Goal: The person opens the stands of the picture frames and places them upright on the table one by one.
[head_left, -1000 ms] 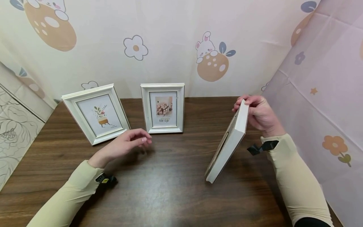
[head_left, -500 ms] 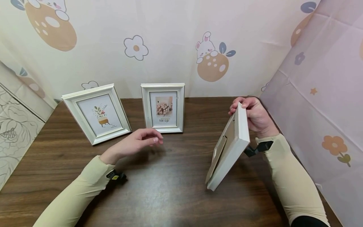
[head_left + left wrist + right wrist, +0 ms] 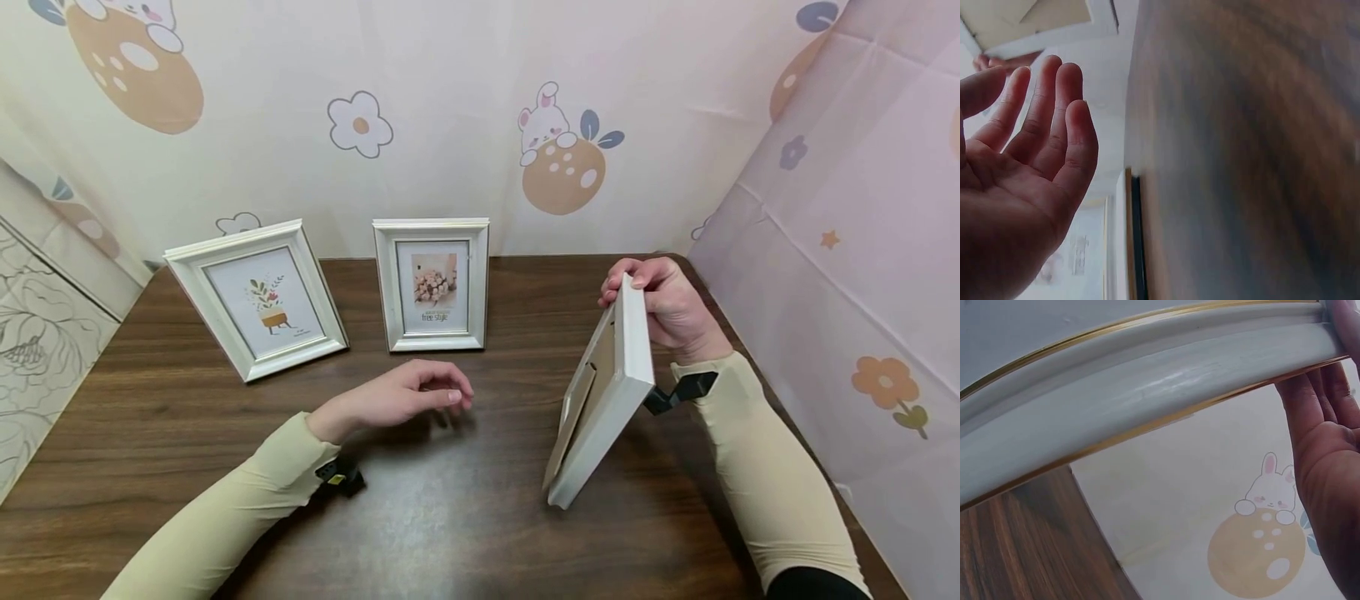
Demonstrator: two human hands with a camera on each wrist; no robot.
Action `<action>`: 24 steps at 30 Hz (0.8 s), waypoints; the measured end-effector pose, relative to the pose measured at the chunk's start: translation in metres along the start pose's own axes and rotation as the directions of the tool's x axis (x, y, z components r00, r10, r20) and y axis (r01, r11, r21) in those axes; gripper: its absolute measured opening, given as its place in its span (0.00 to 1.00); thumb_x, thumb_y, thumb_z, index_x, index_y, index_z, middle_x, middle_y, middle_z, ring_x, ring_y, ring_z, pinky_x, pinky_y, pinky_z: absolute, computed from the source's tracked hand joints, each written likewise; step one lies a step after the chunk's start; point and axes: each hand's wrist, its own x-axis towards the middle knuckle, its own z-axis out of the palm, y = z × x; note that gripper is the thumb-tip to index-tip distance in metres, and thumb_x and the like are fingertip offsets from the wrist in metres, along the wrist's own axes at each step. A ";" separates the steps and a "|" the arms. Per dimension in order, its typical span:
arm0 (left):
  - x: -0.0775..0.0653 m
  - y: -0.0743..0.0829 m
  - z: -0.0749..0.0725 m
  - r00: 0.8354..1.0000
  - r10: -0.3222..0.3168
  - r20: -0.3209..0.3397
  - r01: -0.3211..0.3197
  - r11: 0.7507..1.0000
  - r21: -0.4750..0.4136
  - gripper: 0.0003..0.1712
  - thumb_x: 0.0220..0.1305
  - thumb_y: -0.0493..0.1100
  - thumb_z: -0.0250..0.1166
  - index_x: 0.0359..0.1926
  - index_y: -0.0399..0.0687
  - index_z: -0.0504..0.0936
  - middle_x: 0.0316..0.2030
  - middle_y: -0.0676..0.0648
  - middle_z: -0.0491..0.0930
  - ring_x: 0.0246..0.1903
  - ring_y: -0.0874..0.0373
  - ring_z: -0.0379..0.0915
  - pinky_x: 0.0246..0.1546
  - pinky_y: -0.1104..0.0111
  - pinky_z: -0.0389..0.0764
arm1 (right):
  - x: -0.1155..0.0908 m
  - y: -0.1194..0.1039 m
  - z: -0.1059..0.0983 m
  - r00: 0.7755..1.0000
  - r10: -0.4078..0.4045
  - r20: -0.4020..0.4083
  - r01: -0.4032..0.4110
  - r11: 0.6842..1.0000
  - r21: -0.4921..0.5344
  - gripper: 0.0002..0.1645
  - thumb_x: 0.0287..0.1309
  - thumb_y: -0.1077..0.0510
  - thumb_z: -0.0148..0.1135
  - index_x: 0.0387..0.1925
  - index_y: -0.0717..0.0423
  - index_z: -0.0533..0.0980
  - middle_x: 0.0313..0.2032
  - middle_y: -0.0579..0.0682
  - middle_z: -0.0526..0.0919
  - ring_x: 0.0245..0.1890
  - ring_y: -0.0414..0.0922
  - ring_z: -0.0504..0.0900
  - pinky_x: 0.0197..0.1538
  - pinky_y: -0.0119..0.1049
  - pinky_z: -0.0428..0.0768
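Observation:
My right hand [image 3: 667, 307] grips the top corner of a white picture frame [image 3: 611, 408], thumb on one side and fingers on the other. That frame is tilted, its brown backing [image 3: 596, 375] with the stand leg turned left; in the right wrist view its white moulding with gold edging [image 3: 1160, 387] fills the top. My left hand [image 3: 405, 393] hovers over the middle of the table with relaxed fingers, holding nothing, left of the gripped frame. Behind it stands a picture frame with a flower photo [image 3: 435, 283], and further left a picture frame with a potted-plant print [image 3: 262, 304].
The dark wood table [image 3: 450, 517] reaches back to a white curtain [image 3: 450, 108] printed with rabbits and flowers. A pinkish curtain [image 3: 847, 275] closes off the right side. Each wrist wears a small black camera.
My left hand has moved right and a little nearer, away from the potted-plant frame. My right hand has shifted slightly left with its picture frame, turning more of the backing into view.

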 end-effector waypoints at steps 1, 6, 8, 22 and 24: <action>0.001 0.000 0.002 1.000 0.001 0.008 -0.001 1.000 -0.004 0.12 0.75 0.38 0.55 0.51 0.34 0.79 0.44 0.37 0.82 0.44 0.42 0.80 0.50 0.50 0.80 | 0.000 0.000 0.000 1.000 0.002 0.000 -0.002 1.000 0.002 0.12 0.61 0.78 0.56 0.41 0.70 0.83 0.44 0.65 0.83 0.46 0.60 0.83 0.56 0.50 0.80; 0.009 0.004 0.015 0.999 -0.007 0.049 0.009 0.999 -0.047 0.12 0.75 0.37 0.56 0.51 0.33 0.78 0.44 0.36 0.83 0.44 0.40 0.80 0.50 0.49 0.80 | 0.003 0.001 -0.001 1.000 0.010 -0.001 -0.010 1.000 0.007 0.11 0.61 0.77 0.57 0.41 0.70 0.83 0.44 0.65 0.83 0.46 0.60 0.83 0.56 0.50 0.80; 0.012 0.005 0.021 0.997 -0.001 0.071 0.005 0.998 -0.059 0.12 0.75 0.37 0.56 0.51 0.33 0.78 0.45 0.35 0.83 0.45 0.38 0.80 0.50 0.49 0.80 | 0.003 0.001 0.000 1.000 0.011 -0.004 -0.011 1.000 0.006 0.11 0.60 0.77 0.58 0.40 0.70 0.83 0.44 0.65 0.83 0.45 0.60 0.83 0.56 0.50 0.80; 0.024 0.025 0.058 0.999 0.026 0.025 -0.027 0.999 0.019 0.11 0.68 0.41 0.65 0.50 0.46 0.81 0.45 0.46 0.84 0.40 0.62 0.81 0.44 0.67 0.82 | 0.007 0.002 0.007 0.994 -0.027 -0.108 0.023 0.999 -0.039 0.10 0.55 0.79 0.60 0.34 0.70 0.84 0.39 0.65 0.84 0.40 0.59 0.85 0.50 0.49 0.83; 0.024 0.027 0.061 1.000 0.027 0.016 -0.027 1.000 0.010 0.11 0.67 0.41 0.67 0.49 0.47 0.81 0.43 0.46 0.84 0.40 0.62 0.81 0.42 0.67 0.83 | 0.007 0.001 0.008 0.992 -0.035 -0.118 0.031 0.999 -0.037 0.09 0.54 0.79 0.60 0.33 0.70 0.84 0.39 0.65 0.84 0.40 0.59 0.85 0.49 0.50 0.83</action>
